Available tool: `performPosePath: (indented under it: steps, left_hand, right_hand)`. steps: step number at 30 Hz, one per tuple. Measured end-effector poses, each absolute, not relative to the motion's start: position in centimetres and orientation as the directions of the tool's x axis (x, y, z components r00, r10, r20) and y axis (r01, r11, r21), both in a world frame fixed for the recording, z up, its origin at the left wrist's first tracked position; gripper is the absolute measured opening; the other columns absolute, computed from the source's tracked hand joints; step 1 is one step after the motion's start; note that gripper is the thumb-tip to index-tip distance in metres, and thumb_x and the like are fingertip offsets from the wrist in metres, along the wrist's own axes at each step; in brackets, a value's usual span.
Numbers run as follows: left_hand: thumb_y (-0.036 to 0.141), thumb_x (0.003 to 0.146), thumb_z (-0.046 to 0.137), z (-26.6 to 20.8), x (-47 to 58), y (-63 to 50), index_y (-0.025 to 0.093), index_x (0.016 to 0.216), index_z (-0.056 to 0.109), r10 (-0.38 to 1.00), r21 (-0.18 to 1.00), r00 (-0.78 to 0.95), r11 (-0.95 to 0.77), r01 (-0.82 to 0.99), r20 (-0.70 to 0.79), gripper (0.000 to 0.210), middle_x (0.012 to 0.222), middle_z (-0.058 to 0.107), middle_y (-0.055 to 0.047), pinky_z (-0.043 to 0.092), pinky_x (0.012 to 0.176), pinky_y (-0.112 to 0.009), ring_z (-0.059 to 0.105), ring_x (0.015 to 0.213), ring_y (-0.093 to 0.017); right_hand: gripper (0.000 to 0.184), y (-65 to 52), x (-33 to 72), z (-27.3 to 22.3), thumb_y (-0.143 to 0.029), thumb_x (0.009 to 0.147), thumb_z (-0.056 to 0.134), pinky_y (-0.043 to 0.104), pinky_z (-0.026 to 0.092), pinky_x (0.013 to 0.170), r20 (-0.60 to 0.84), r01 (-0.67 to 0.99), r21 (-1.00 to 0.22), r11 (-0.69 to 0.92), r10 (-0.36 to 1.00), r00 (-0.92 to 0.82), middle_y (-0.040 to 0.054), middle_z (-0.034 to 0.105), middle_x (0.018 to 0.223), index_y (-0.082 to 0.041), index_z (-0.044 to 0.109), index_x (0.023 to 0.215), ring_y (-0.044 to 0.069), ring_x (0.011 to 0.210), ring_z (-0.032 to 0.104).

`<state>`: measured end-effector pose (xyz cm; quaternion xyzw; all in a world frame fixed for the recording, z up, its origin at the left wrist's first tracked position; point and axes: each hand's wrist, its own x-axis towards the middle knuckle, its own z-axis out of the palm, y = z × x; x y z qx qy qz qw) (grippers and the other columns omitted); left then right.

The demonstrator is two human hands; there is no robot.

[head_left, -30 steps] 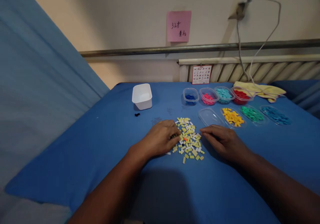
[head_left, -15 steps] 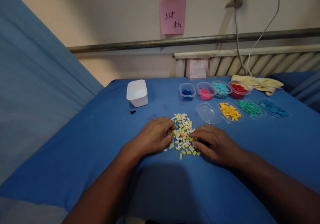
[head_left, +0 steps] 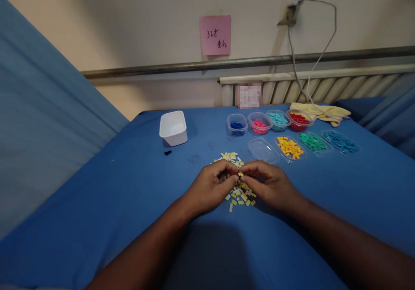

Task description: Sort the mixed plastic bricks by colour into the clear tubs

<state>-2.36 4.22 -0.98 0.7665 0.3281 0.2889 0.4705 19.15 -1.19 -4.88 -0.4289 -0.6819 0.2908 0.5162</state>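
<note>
Over a loose pile of small yellow and white toy bricks [head_left: 241, 195], both hands meet at the fingertips. Between them shows a small yellow brick [head_left: 240, 174]. My left hand [head_left: 214, 183] is closed in a pinch at the brick's left side. From the right, my right hand [head_left: 270, 182] pinches the same brick with thumb and index finger. The hands cover the middle of the pile. Whether a second brick is joined to this one is too small to tell.
Behind the pile stand tubs of dark blue [head_left: 237, 125], pink [head_left: 260, 125], light blue [head_left: 278, 120] and red bricks [head_left: 298, 121]. Lids hold orange-yellow [head_left: 290, 147], green [head_left: 313, 142] and teal bricks [head_left: 339, 141]. A bare clear lid [head_left: 263, 151], white box [head_left: 173, 128] and black piece [head_left: 167, 152] lie nearby.
Both hands have come together from opposite sides of the pile and lifted slightly above it. A yellow brick is now pinched between their fingertips. The camera view has shifted a little.
</note>
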Motion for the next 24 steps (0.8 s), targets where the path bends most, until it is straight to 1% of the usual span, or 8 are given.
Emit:
performPosePath:
  steps: [2,4,7,11,15,19,21,24]
  left_hand:
    - [0.029,0.098,0.072,-1.3,-2.1,4.1,0.017,0.106,0.074,0.786,0.935,0.602,-0.308,0.178,0.144,0.015,0.092,0.073,-0.003,0.05,0.074,-0.027,0.062,0.081,-0.014]
    - [0.029,0.096,0.076,-1.5,-1.8,4.0,0.017,0.105,0.073,0.798,0.95,0.583,-0.28,0.135,0.153,0.015,0.091,0.072,-0.002,0.049,0.072,-0.027,0.061,0.078,-0.013]
    - [0.031,0.095,0.08,-1.7,-1.6,3.8,0.017,0.105,0.073,0.81,0.955,0.562,-0.275,0.114,0.167,0.018,0.09,0.072,-0.001,0.049,0.072,-0.026,0.061,0.078,-0.013]
    - [0.029,0.097,0.078,-1.8,-1.8,3.8,0.018,0.107,0.074,0.814,0.93,0.545,-0.334,0.156,0.201,0.015,0.092,0.073,-0.002,0.051,0.075,-0.027,0.064,0.081,-0.014]
    - [0.027,0.1,0.072,-1.8,-2.0,3.8,0.019,0.105,0.076,0.792,0.899,0.566,-0.394,0.19,0.227,0.01,0.095,0.075,-0.003,0.052,0.079,-0.029,0.067,0.086,-0.015]
    - [0.027,0.101,0.07,-1.7,-1.9,3.7,0.018,0.105,0.076,0.79,0.912,0.577,-0.37,0.176,0.21,0.011,0.093,0.075,-0.002,0.051,0.077,-0.028,0.066,0.085,-0.015]
    - [0.028,0.102,0.07,-1.5,-1.8,3.6,0.017,0.104,0.076,0.793,0.932,0.581,-0.327,0.154,0.182,0.013,0.092,0.075,-0.002,0.052,0.076,-0.027,0.066,0.085,-0.015]
    - [0.03,0.102,0.07,-1.4,-1.6,3.5,0.016,0.103,0.077,0.799,0.954,0.585,-0.265,0.138,0.137,0.016,0.093,0.076,-0.003,0.052,0.078,-0.028,0.068,0.086,-0.015]
  right_hand:
    - [0.02,-1.0,19.1,-5.5,-0.038,0.101,0.076,0.036,0.067,0.083,0.345,0.141,-0.925,0.352,0.936,-0.068,0.0052,0.084,0.104,-0.025,0.077,0.116,0.021,0.092,0.082]
    - [0.024,-0.9,18.9,-5.8,-0.043,0.099,0.079,0.035,0.068,0.079,0.28,0.048,-0.958,0.283,0.958,-0.069,0.0051,0.085,0.1,-0.024,0.076,0.113,0.021,0.089,0.082]
    - [0.026,-1.0,18.8,-5.7,-0.045,0.096,0.081,0.034,0.067,0.076,0.25,0.007,-0.968,0.251,0.966,-0.063,0.0048,0.085,0.096,-0.023,0.077,0.111,0.021,0.085,0.082]
    - [0.027,-1.2,18.8,-5.5,-0.044,0.094,0.083,0.035,0.068,0.076,0.249,-0.006,-0.969,0.249,0.967,-0.048,0.0049,0.084,0.096,-0.024,0.077,0.112,0.02,0.085,0.081]
    - [0.025,-1.3,18.8,-5.5,-0.043,0.094,0.084,0.034,0.067,0.076,0.273,0.042,-0.961,0.274,0.962,-0.021,0.0041,0.084,0.095,-0.024,0.078,0.109,0.02,0.083,0.08]
    - [0.019,-1.4,19.2,-5.2,-0.039,0.097,0.081,0.033,0.065,0.074,0.346,0.145,-0.927,0.346,0.938,-0.02,0.0036,0.081,0.094,-0.024,0.079,0.108,0.019,0.081,0.077]
    - [0.014,-1.6,19.4,-4.9,-0.034,0.098,0.079,0.032,0.063,0.074,0.406,0.231,-0.885,0.404,0.913,-0.041,0.0041,0.08,0.097,-0.024,0.078,0.108,0.018,0.083,0.075]
    - [0.01,-1.7,19.7,-4.4,-0.029,0.1,0.076,0.033,0.061,0.077,0.509,0.347,-0.788,0.508,0.855,-0.095,0.0049,0.078,0.1,-0.025,0.077,0.11,0.019,0.088,0.074]
